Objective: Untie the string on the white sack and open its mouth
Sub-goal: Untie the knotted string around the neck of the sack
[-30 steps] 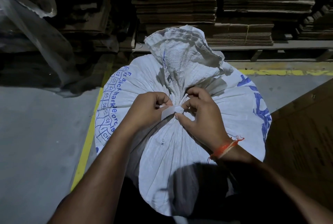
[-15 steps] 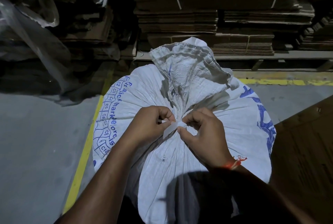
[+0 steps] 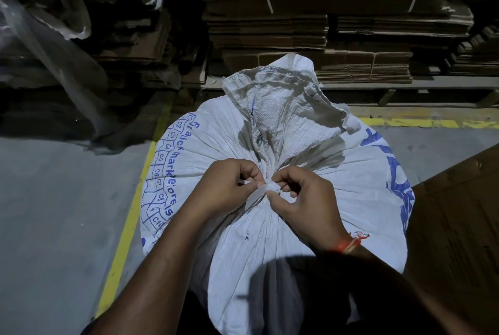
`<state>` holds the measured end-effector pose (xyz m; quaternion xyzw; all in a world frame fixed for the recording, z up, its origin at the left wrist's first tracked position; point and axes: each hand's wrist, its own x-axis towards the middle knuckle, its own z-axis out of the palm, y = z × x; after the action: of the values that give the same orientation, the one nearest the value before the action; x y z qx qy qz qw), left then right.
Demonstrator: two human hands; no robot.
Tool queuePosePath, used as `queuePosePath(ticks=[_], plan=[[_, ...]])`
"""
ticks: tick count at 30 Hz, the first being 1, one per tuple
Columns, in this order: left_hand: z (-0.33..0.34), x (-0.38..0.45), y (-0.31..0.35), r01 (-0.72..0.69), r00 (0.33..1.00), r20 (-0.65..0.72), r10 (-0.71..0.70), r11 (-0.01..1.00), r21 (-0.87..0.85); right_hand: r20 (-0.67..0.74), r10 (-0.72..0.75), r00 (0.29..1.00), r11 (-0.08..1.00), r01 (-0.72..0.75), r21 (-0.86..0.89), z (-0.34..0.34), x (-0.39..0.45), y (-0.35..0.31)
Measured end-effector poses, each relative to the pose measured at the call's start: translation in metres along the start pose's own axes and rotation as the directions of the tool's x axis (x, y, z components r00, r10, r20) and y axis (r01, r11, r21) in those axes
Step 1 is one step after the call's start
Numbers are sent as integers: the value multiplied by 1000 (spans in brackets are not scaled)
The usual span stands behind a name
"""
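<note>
A full white woven sack with blue print stands upright in front of me. Its neck is gathered tight, and the crumpled mouth flares above the tie. A flat white string binds the neck. My left hand pinches the string at the knot from the left. My right hand pinches the string's end from the right, thumb and forefinger together. The knot itself is mostly hidden between my fingertips.
Stacks of flattened cardboard fill the racks behind the sack. Clear plastic sheeting hangs at the left. A yellow floor line runs along the sack's left side, and a brown cardboard box stands at the right.
Both hands stay at the knot, working the string with small finger moves. The view has dropped a little, so the sack sits lower in the frame.
</note>
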<state>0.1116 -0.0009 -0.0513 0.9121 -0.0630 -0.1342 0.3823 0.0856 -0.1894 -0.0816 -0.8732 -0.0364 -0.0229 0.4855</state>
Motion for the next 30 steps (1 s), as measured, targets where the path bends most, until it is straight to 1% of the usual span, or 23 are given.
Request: queuePosePath(ticks=[9, 19, 26, 30], plan=[[1, -1, 0, -1, 1000, 17, 2, 999, -35, 89, -16, 996, 996, 9, 83, -9, 2, -7], [4, 0, -1, 17, 1000, 9, -17, 999, -49, 67, -81, 994, 996, 80, 25, -7, 3, -5], [11, 1, -2, 37, 999, 2, -37, 997, -73, 52, -95, 994, 995, 95, 11, -5, 4, -2], [15, 1, -1, 73, 997, -18, -75, 992, -108, 47, -104, 993, 994, 103, 22, -4, 3, 1]])
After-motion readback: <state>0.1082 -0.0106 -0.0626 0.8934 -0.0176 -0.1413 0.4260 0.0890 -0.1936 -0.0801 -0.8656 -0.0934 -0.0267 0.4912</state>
